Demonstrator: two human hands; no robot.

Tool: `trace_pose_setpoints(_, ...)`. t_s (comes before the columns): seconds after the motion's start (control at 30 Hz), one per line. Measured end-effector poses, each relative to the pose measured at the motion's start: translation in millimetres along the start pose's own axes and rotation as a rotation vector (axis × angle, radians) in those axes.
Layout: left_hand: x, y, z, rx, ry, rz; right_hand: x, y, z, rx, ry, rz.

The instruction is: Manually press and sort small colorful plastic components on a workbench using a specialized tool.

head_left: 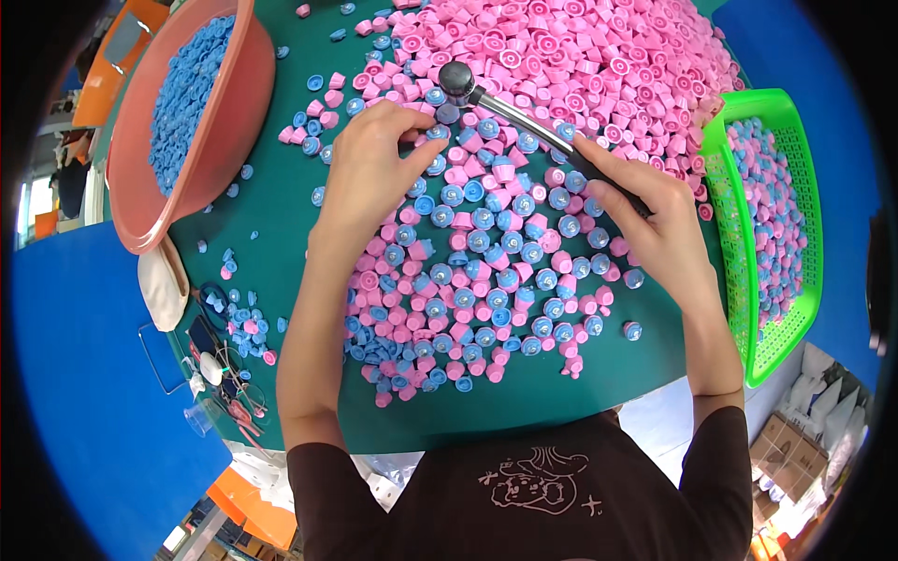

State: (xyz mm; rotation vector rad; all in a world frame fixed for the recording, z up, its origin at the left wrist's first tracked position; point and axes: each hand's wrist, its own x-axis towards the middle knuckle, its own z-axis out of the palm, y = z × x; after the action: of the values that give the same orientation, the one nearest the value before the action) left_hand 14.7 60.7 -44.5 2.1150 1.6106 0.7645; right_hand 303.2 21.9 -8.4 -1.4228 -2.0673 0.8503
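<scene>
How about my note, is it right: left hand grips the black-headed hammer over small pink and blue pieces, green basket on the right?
Wrong hand: in the head view, the right hand grips the hammer over small pink and blue pieces, with the green basket on the right. The left hand is at a blue-topped piece.

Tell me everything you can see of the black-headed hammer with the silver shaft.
The hammer has a rounded black head, a silver, metal-looking shaft and a black grip, partly hidden by the right hand holding it. It slants from upper left to lower right over small pink and blue plastic-looking pieces, its head near the fingertips of the left hand. Whether it touches any piece is unclear.
</scene>
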Motion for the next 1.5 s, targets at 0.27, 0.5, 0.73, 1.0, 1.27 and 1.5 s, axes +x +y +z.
trace_pose_setpoints(0.27,4.3,4.2,-6.3,0.024,-0.071,-0.054,-4.2,-4.7,3.4,-0.01,-0.068,-0.002)
trace_pose_setpoints(0.5,-45.1,2.9,-71.1,-0.017,0.14,-0.251,-4.0,-6.8,19.6,-0.114,-0.011,-0.107)
trace_pose_setpoints(0.73,-173.5,-64.0,-105.8,0.561,0.279,-0.303,-5.3,-18.1,8.5,0.145,0.03,-0.005)
trace_pose_setpoints(1.0,-219.3,-67.5,-90.9,0.57,0.443,-0.408,-14.8,-38.5,14.6,-0.023,-0.151,-0.079)
trace_pose_setpoints(1.27,-233.4,-75.4,-102.8,0.466,0.404,-0.575,4.2,-45.9,36.8,-0.128,-0.15,-0.194)
trace_pose_setpoints(1.5,-216.1,-70.4,-95.8,0.258,0.379,-0.552,-4.6,-34.5,23.1,-0.122,-0.127,-0.093)
